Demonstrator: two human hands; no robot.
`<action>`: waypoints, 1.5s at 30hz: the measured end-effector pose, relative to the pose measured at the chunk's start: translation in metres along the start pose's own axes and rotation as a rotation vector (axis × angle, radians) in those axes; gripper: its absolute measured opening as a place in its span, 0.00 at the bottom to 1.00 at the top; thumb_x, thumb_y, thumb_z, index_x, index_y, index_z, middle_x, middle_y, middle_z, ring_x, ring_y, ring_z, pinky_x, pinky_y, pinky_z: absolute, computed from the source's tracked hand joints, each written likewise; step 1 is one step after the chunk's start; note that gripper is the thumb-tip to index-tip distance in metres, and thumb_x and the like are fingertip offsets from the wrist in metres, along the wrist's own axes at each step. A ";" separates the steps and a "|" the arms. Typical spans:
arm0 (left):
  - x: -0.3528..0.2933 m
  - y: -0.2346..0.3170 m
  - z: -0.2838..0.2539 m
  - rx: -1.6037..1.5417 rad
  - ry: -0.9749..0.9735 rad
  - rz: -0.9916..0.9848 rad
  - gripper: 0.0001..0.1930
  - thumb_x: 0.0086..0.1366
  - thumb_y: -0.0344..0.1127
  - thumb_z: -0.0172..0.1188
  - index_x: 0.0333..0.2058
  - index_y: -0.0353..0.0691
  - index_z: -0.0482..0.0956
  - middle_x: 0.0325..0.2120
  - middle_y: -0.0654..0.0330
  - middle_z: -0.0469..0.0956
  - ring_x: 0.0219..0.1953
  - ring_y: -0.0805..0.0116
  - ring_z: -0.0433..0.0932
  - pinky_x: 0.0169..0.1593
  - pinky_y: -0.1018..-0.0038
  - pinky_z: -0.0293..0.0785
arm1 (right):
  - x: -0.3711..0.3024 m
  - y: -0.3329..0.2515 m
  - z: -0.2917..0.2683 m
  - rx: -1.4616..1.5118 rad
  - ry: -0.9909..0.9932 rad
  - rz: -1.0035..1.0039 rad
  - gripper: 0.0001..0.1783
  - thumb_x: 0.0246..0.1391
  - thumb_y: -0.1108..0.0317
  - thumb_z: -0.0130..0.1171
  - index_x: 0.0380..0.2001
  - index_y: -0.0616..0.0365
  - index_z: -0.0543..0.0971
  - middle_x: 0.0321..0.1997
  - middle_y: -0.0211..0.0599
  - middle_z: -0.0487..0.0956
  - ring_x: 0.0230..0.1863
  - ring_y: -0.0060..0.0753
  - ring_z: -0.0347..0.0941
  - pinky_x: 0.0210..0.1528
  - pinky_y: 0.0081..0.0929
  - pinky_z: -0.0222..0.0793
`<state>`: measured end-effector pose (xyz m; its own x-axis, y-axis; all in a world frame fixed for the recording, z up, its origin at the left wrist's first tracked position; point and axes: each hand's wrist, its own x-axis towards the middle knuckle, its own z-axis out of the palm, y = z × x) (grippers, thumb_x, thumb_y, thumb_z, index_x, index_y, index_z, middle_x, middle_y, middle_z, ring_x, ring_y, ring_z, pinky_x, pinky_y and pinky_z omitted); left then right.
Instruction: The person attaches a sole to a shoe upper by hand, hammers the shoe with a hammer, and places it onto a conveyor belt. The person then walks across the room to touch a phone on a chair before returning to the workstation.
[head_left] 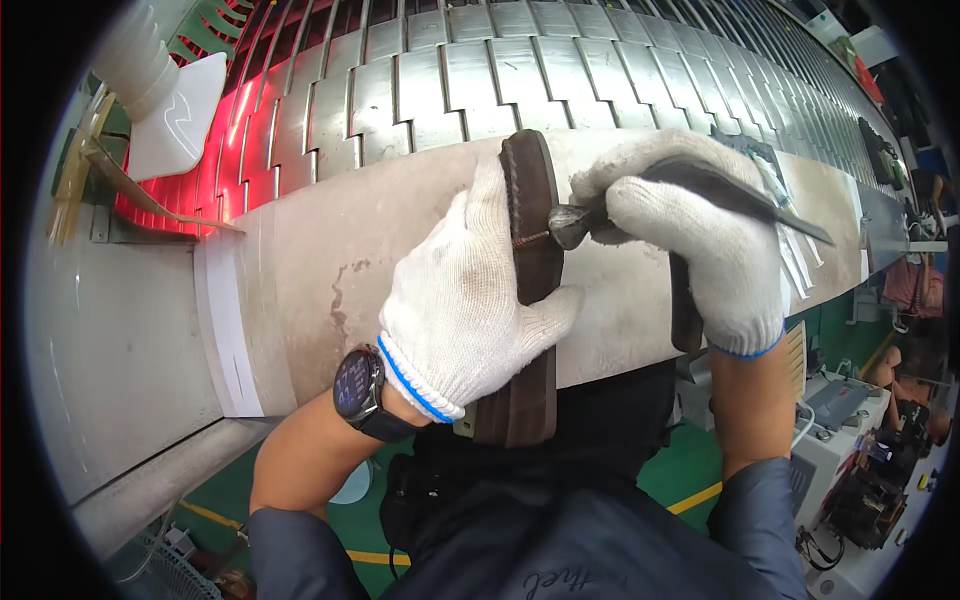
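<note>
My left hand (465, 290), in a white knit glove with a blue cuff, wraps around a brown thick-soled shoe (535, 285). The shoe stands on its side, its sole facing right and its near end past the table's front edge. A short reddish-brown strand crosses the sole's side. My right hand (700, 215), gloved alike, is closed around a dark hand tool (570, 227) with a blunt, shiny metal head. That head is at or very close to the sole; contact cannot be made out. From the fist a dark tapered handle (795, 220) points right, and another dark rounded piece points down.
Under my hands lies a stained beige work board (300, 290). Beyond it runs a metal slat conveyor (440, 90), red-lit at left. A white lamp-like fixture (180, 115) stands far left. Plastic packets (795, 255) lie beside my right hand. Machinery (840, 410) stands at right.
</note>
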<state>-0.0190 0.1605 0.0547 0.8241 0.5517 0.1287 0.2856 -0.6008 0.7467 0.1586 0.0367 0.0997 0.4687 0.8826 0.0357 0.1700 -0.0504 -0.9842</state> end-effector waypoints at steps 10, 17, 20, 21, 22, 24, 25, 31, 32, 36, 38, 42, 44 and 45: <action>0.000 -0.010 -0.001 -0.098 0.000 0.010 0.51 0.54 0.36 0.77 0.75 0.33 0.62 0.53 0.42 0.83 0.54 0.46 0.87 0.58 0.58 0.83 | 0.039 0.013 -0.003 0.113 0.158 -0.027 0.16 0.72 0.63 0.57 0.49 0.67 0.84 0.47 0.48 0.88 0.51 0.43 0.87 0.58 0.37 0.82; 0.005 -0.002 -0.006 -0.034 -0.067 -0.015 0.52 0.55 0.36 0.77 0.76 0.31 0.62 0.53 0.41 0.83 0.53 0.48 0.88 0.59 0.60 0.83 | 0.033 -0.003 -0.002 -0.108 -0.038 -0.160 0.15 0.64 0.67 0.62 0.47 0.68 0.85 0.45 0.47 0.89 0.50 0.38 0.87 0.53 0.34 0.83; 0.005 -0.008 -0.005 -0.092 -0.038 0.021 0.52 0.55 0.36 0.77 0.76 0.31 0.62 0.53 0.42 0.84 0.54 0.53 0.88 0.58 0.61 0.84 | 0.041 -0.010 -0.006 0.062 -0.034 0.137 0.13 0.68 0.66 0.62 0.48 0.62 0.85 0.46 0.44 0.89 0.52 0.41 0.88 0.54 0.32 0.84; 0.002 -0.013 -0.007 -0.144 -0.038 -0.005 0.53 0.54 0.36 0.78 0.76 0.31 0.61 0.54 0.42 0.83 0.55 0.55 0.88 0.58 0.62 0.84 | 0.042 -0.005 -0.004 0.072 -0.040 0.121 0.13 0.68 0.66 0.62 0.48 0.62 0.85 0.46 0.44 0.89 0.52 0.41 0.88 0.54 0.32 0.84; 0.003 -0.013 -0.010 -0.210 -0.042 -0.016 0.54 0.54 0.36 0.79 0.76 0.30 0.60 0.56 0.41 0.83 0.56 0.56 0.87 0.58 0.62 0.84 | 0.041 0.002 -0.005 0.175 0.072 0.095 0.14 0.70 0.64 0.61 0.50 0.62 0.84 0.48 0.45 0.89 0.52 0.43 0.88 0.54 0.34 0.84; 0.003 -0.007 -0.019 -0.158 0.064 0.140 0.55 0.53 0.36 0.81 0.76 0.28 0.60 0.58 0.41 0.81 0.56 0.55 0.87 0.58 0.62 0.85 | 0.029 0.017 -0.015 0.481 0.176 0.008 0.17 0.76 0.61 0.57 0.54 0.64 0.81 0.54 0.51 0.87 0.53 0.48 0.88 0.54 0.42 0.87; 0.001 -0.005 -0.023 -0.106 0.162 0.269 0.57 0.51 0.36 0.82 0.76 0.26 0.59 0.60 0.40 0.80 0.57 0.54 0.86 0.58 0.63 0.85 | 0.018 0.015 -0.012 0.548 0.198 -0.069 0.19 0.76 0.60 0.54 0.55 0.66 0.80 0.55 0.57 0.86 0.54 0.52 0.87 0.56 0.48 0.87; 0.009 0.061 -0.085 -0.272 -0.044 0.498 0.62 0.42 0.46 0.91 0.73 0.28 0.65 0.60 0.49 0.79 0.64 0.59 0.78 0.70 0.59 0.72 | -0.055 -0.042 0.014 0.297 0.110 -0.389 0.29 0.70 0.51 0.58 0.56 0.69 0.77 0.58 0.64 0.83 0.56 0.62 0.85 0.60 0.53 0.82; 0.007 0.064 -0.083 -0.246 -0.065 0.429 0.60 0.43 0.45 0.91 0.71 0.31 0.67 0.58 0.50 0.80 0.62 0.60 0.78 0.69 0.60 0.73 | -0.064 -0.046 0.020 0.293 0.217 -0.358 0.28 0.69 0.52 0.59 0.56 0.70 0.77 0.58 0.65 0.83 0.55 0.62 0.85 0.60 0.51 0.83; 0.001 0.065 -0.080 -0.257 -0.035 0.374 0.51 0.47 0.41 0.89 0.68 0.37 0.71 0.55 0.53 0.80 0.58 0.63 0.79 0.65 0.62 0.76 | -0.091 -0.073 0.020 0.218 0.294 -0.363 0.30 0.69 0.50 0.59 0.57 0.69 0.77 0.57 0.65 0.83 0.55 0.61 0.85 0.60 0.50 0.83; -0.002 0.067 -0.082 -0.204 0.021 0.402 0.46 0.49 0.37 0.86 0.66 0.37 0.71 0.53 0.54 0.81 0.56 0.64 0.80 0.62 0.63 0.78 | -0.103 -0.074 0.018 0.284 0.342 -0.502 0.30 0.70 0.47 0.60 0.55 0.68 0.77 0.58 0.65 0.83 0.57 0.61 0.85 0.61 0.51 0.82; -0.013 0.095 -0.070 -0.200 0.037 0.392 0.42 0.50 0.32 0.82 0.64 0.36 0.72 0.48 0.55 0.81 0.50 0.67 0.82 0.55 0.67 0.81 | -0.110 -0.080 0.013 -0.041 0.218 -0.501 0.29 0.66 0.55 0.70 0.56 0.70 0.76 0.60 0.66 0.83 0.58 0.56 0.85 0.64 0.49 0.81; -0.019 0.089 -0.070 -0.244 -0.005 0.337 0.43 0.49 0.32 0.83 0.64 0.36 0.72 0.47 0.55 0.81 0.49 0.67 0.82 0.54 0.67 0.81 | -0.111 -0.093 0.010 0.037 0.172 -0.407 0.30 0.65 0.55 0.70 0.56 0.72 0.76 0.60 0.66 0.83 0.58 0.56 0.85 0.64 0.49 0.82; -0.019 0.091 -0.072 -0.291 -0.043 0.291 0.43 0.49 0.32 0.83 0.64 0.35 0.72 0.47 0.56 0.82 0.47 0.66 0.83 0.53 0.66 0.82 | -0.110 -0.100 0.006 0.107 0.128 -0.320 0.30 0.65 0.56 0.70 0.56 0.74 0.77 0.59 0.65 0.83 0.58 0.57 0.86 0.64 0.49 0.82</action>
<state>-0.0436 0.1367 0.1672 0.8714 0.3549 0.3386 -0.1072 -0.5360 0.8374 0.0845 -0.0523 0.1931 0.5126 0.7797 0.3597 0.2375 0.2738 -0.9320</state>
